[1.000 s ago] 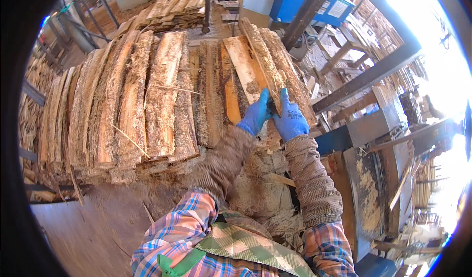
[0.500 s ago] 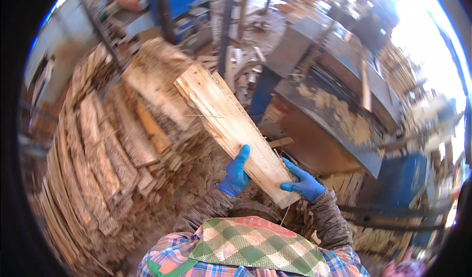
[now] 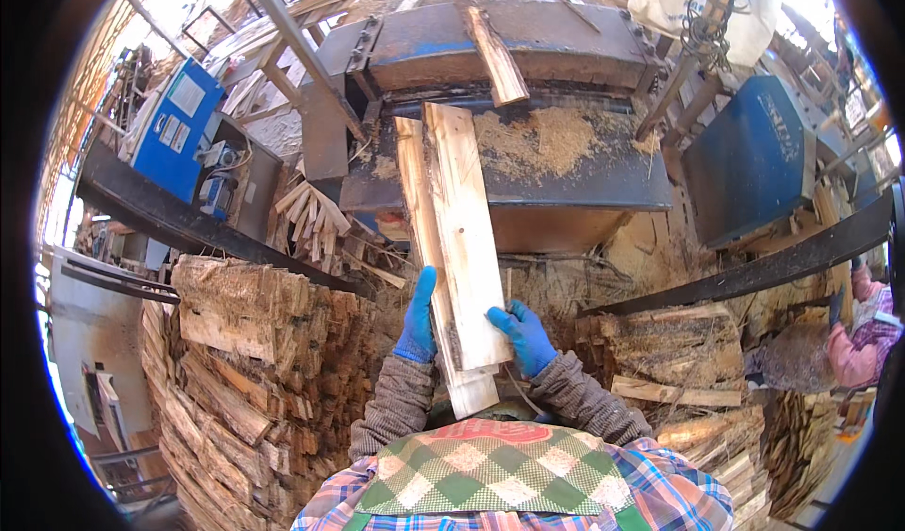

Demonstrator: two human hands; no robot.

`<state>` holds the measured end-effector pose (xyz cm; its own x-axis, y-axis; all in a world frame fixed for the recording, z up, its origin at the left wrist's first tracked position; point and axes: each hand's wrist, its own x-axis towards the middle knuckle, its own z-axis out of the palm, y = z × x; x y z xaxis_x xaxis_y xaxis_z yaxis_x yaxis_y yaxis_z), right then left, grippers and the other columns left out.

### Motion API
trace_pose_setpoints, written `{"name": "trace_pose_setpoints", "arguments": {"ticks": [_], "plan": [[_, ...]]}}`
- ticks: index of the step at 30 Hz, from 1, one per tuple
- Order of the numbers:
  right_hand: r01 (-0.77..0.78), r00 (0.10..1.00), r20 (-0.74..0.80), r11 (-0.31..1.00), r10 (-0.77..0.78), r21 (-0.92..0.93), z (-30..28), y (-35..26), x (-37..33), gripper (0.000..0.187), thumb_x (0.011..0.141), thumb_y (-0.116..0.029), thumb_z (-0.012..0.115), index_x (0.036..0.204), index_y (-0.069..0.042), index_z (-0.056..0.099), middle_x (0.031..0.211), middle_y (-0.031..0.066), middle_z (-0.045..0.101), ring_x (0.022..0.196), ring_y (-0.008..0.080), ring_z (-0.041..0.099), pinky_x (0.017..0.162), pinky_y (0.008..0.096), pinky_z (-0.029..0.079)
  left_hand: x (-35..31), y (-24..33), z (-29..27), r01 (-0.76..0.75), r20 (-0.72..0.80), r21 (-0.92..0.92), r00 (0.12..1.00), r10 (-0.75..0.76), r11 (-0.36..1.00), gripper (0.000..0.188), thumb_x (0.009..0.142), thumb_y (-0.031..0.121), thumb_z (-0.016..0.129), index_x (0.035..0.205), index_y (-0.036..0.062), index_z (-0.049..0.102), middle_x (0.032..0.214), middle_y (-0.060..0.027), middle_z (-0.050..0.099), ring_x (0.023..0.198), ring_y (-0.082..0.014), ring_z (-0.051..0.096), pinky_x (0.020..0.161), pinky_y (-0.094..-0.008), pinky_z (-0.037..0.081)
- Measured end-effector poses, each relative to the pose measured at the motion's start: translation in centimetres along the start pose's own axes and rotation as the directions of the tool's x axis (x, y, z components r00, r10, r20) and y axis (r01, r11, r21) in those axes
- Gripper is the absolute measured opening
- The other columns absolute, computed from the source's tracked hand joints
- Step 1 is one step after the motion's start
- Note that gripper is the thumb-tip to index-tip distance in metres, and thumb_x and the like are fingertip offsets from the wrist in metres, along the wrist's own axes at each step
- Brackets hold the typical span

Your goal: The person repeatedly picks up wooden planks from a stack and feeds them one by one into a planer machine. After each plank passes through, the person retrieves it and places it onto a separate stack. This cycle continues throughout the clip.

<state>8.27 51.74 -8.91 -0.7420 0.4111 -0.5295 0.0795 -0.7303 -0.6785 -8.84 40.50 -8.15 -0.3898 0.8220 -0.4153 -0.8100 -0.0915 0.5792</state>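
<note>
Rough-sawn wooden boards (image 3: 468, 248) stretch away from my body, held between both blue-gloved hands. A pale wide board lies over a narrower one (image 3: 414, 182), whose bark edge shows along the left. My left hand (image 3: 417, 319) presses against the left edge, thumb pointing up and fingers hidden underneath. Round the right edge near the close end, my right hand (image 3: 525, 336) is closed with its thumb on top. The boards' far ends hang over the front of a dark metal machine bed (image 3: 603, 182); whether they touch it I cannot tell.
Sawdust (image 3: 551, 140) covers part of the bed, and a bark-edged slab (image 3: 495, 59) lies on the machine's top. Wood stacks stand at left (image 3: 226, 314) and right (image 3: 674, 342). Black curved rails (image 3: 754, 269) flank the machine. A person in pink sleeves (image 3: 853, 342) is at far right.
My view has turned right, so the machine is now straight ahead. The boards have swung round to point at it, and the narrower one now shows separately at left.
</note>
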Motion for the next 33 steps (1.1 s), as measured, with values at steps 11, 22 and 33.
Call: {"name": "trace_pose_setpoints", "arguments": {"ticks": [11, 22, 33], "plan": [[0.386, 0.832, -0.317, 0.886, -0.455, -0.258, 2.3, -3.5, 2.3, 0.044, 0.103, -0.027, 0.071, 0.135, 0.003, 0.064, 0.098, -0.0011, 0.069, 0.074, 0.0039, 0.050, 0.063, 0.0231, 0.043, 5.6, 5.7, 0.2, -0.118, 0.024, -0.106, 0.992, 0.122, 0.987, 0.097, 0.090, 0.085, 0.050, 0.144, 0.0049, 0.054, 0.118, -0.0158, 0.072, 0.101, -0.0257, 0.072, 0.086, -0.0379, 0.064], [0.297, 0.763, -0.477, 0.892, -0.436, -0.340, 3.8, -3.4, 7.5, 0.048, 0.102, -0.029, 0.072, 0.138, 0.001, 0.063, 0.087, 0.0009, 0.066, 0.065, 0.0076, 0.050, 0.057, 0.0277, 0.044, 9.1, 10.5, -5.6, -0.022, 0.188, -0.192, 0.980, 0.058, 0.981, 0.083, 0.098, 0.072, 0.053, 0.152, 0.0086, 0.049, 0.128, -0.0159, 0.069, 0.108, -0.0274, 0.072, 0.088, -0.0405, 0.065], [0.109, 0.332, -0.085, 0.127, -0.939, -0.986, 4.5, -14.0, 20.2, 0.030, 0.105, -0.019, 0.061, 0.125, 0.000, 0.070, 0.119, 0.0242, 0.068, 0.107, 0.0369, 0.068, 0.091, 0.0437, 0.057, 8.5, 10.3, -6.6, 0.010, 0.044, -0.227, 0.999, 0.000, 0.974, 0.097, 0.096, 0.076, 0.052, 0.162, 0.0074, 0.033, 0.146, -0.0231, 0.057, 0.119, -0.0336, 0.067, 0.096, -0.0459, 0.063]]}}
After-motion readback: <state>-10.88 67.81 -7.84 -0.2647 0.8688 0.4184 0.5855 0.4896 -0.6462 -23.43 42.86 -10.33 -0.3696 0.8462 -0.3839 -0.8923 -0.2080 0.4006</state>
